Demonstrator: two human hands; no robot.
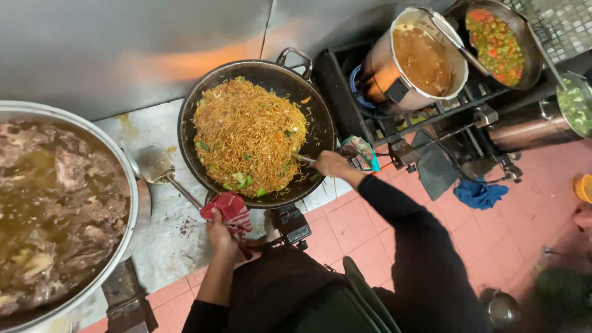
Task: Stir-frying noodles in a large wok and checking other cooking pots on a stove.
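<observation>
Sideways, right hand [333,164] holds the utensil [303,158] — tip toward noodles [250,135].

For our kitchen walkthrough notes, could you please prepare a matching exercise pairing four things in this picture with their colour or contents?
Things:
1. wok
2. cloth in left hand
3. rag on floor
4. tall pot

Descriptions:
A. blue
B. brown liquid
C. fried noodles with vegetables
D. red checked

Pairs: 1-C, 2-D, 3-A, 4-B
</observation>
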